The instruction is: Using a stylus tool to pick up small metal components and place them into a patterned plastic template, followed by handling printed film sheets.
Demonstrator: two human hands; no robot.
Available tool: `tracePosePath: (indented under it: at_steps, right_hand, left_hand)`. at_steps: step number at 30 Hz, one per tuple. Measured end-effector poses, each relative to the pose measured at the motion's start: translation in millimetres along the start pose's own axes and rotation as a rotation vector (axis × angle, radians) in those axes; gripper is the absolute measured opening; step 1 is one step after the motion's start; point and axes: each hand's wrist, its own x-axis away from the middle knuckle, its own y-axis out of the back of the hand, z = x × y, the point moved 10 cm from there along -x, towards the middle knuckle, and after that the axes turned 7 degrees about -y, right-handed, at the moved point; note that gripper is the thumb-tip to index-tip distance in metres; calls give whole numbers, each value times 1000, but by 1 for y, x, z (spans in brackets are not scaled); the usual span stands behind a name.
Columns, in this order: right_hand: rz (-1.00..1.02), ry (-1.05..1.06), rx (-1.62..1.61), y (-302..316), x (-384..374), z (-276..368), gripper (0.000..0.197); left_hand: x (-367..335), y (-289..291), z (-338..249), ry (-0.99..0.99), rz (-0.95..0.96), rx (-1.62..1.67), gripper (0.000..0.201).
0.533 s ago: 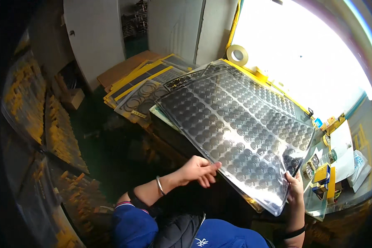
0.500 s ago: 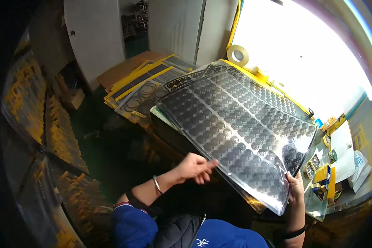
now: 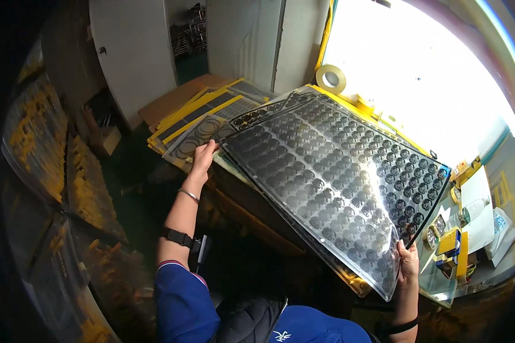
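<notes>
A large clear plastic sheet (image 3: 326,171) printed with rows of dark round patterns lies tilted over a stack of similar sheets. My right hand (image 3: 407,264) grips its near right corner, thumb on top, where the film bends and shines. At the far left corner is my left hand (image 3: 202,160), with its arm stretched out and its fingers loosely bent. Its fingertips are right beside the sheet's edge; whether they touch it I cannot tell. Below the near edge, darker sheets and a yellowish corner (image 3: 357,281) show.
Yellow-edged sheets (image 3: 197,117) are piled at the far left of the table. A tape roll (image 3: 330,79) stands by the bright light panel (image 3: 418,74). To the right are a yellow-blue box (image 3: 449,243) and a white paper (image 3: 475,208). Racks with yellow pieces (image 3: 40,137) line the left.
My left hand has moved away from the sheet's near left edge, up and left to its far left corner. My right hand keeps its grip, and the sheet lies slightly flatter.
</notes>
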Motion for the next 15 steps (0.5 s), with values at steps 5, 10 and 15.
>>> tracePosePath:
  at_steps: [5,10,15]
  right_hand:
    - [7,1,-6,-2,2,-2,35]
    - [67,40,-5,-13,6,1,38]
    - [77,68,-10,-10,3,0,44]
  left_hand:
    - [-1,-3,2,59,4,64,37]
    - [3,-5,-1,43,-23,23,36]
    - [0,-2,0,41,-22,23,37]
